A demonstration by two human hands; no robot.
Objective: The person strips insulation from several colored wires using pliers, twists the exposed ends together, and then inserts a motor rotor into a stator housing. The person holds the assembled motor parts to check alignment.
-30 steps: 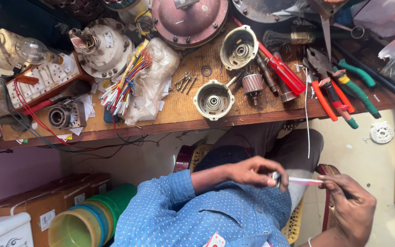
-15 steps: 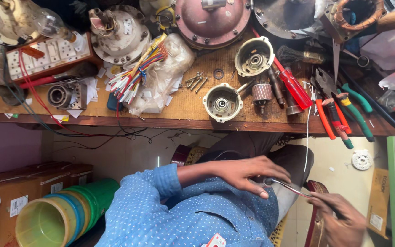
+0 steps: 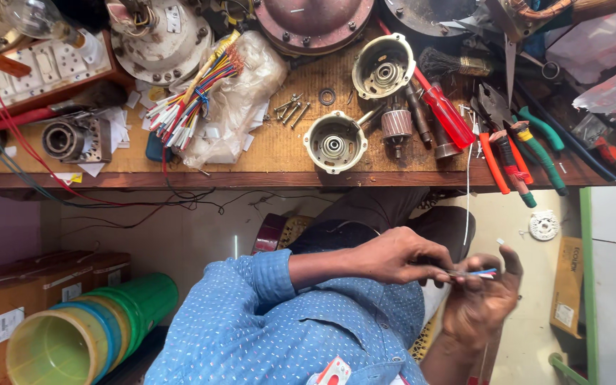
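Observation:
My left hand [image 3: 397, 257] reaches in from the left out of a blue dotted sleeve and pinches a short bundle of red, blue and white wires [image 3: 480, 273]. My right hand [image 3: 483, 303] sits just below and to the right. Its fingers curl under the same wires and its thumb is raised. Both hands are over my lap, below the front edge of the wooden bench [image 3: 272, 153]. A thin white wire [image 3: 468, 192] hangs from the bench edge down toward my hands.
On the bench lie two round motor end caps [image 3: 334, 142], a small rotor [image 3: 396, 128], loose screws [image 3: 290, 109], a red-handled screwdriver [image 3: 447, 114], pliers [image 3: 515, 153], a bundle of coloured wires [image 3: 190, 100] and a switchboard [image 3: 33, 68]. Stacked plastic buckets [image 3: 73, 335] and cardboard boxes [image 3: 30, 292] stand at the lower left.
My right hand has come up and in to meet my left hand, and the wires between them now look shorter. The view has shifted slightly over the bench.

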